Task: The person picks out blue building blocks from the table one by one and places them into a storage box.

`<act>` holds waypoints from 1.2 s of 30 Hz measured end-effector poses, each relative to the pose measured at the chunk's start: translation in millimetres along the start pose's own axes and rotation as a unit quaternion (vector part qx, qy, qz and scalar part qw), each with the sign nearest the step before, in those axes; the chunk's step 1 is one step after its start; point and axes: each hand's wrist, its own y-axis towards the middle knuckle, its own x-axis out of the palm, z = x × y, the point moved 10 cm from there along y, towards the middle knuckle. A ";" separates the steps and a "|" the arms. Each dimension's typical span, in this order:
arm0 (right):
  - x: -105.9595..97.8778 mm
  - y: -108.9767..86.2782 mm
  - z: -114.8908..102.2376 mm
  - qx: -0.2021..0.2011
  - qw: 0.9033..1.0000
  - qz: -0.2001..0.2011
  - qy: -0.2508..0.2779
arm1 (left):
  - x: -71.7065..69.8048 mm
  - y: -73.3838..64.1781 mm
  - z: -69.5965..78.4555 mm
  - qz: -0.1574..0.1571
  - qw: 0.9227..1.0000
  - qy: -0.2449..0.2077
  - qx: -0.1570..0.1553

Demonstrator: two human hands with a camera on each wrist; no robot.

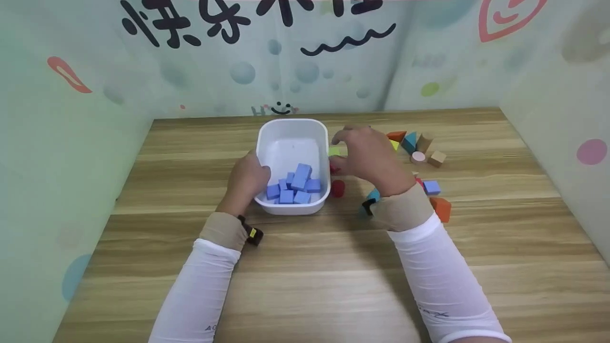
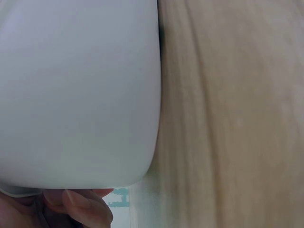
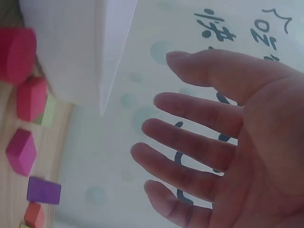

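Observation:
A white plastic box (image 1: 293, 136) stands on the table with several blue blocks (image 1: 301, 176) gathered at its near end. My left hand (image 1: 249, 176) grips the box's left wall, thumb over the rim; in the left wrist view its curled fingers (image 2: 88, 209) show at the box's edge. My right hand (image 1: 369, 155) hovers just right of the box, over loose blocks. The right wrist view shows that hand (image 3: 228, 142) with fingers spread and nothing in it. Below it lie a red round block (image 3: 18, 56), a red block (image 3: 31, 99), a magenta block (image 3: 21, 152) and a purple block (image 3: 43, 190).
To the right of the box lie more loose blocks: a blue block (image 1: 432, 187), an orange block (image 1: 441, 209), a teal triangle (image 1: 409, 142), a pink cylinder (image 1: 418, 157) and a wooden cube (image 1: 437, 158). A printed curtain (image 1: 333, 81) closes off the table's back edge.

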 end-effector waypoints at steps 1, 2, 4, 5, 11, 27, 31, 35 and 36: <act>0.1 -1.5 2.6 0.000 1.000 -0.002 0.001 | -0.1 0.0 0.2 0.001 1.000 0.000 0.000; 0.7 -3.3 4.8 0.000 1.000 -0.006 0.000 | -0.2 0.1 0.4 0.003 1.000 0.000 0.001; 3.0 -7.4 8.9 -0.003 1.000 -0.014 -0.009 | -0.3 0.3 0.6 0.005 1.000 0.000 0.001; 4.1 -9.8 11.0 -0.004 1.000 -0.017 -0.014 | -0.1 0.5 0.8 0.005 1.000 0.001 0.001; 3.7 -24.3 19.5 -0.036 0.998 -0.012 -0.052 | 0.7 2.0 -1.7 0.001 1.000 0.001 -0.003; 8.4 -69.5 66.4 -0.009 0.987 -0.144 -0.065 | 1.8 0.4 0.5 -0.007 1.000 -0.006 -0.004; 21.4 -76.5 77.9 0.021 0.977 -0.207 -0.049 | 2.2 0.5 -1.4 -0.010 1.000 -0.011 -0.013; 30.7 -76.8 80.8 0.021 0.970 -0.229 -0.080 | 2.1 0.9 -1.2 -0.010 1.000 -0.009 -0.012; 32.6 -76.7 81.2 0.020 0.969 -0.231 -0.088 | 2.3 1.1 -0.8 -0.010 1.000 -0.009 -0.012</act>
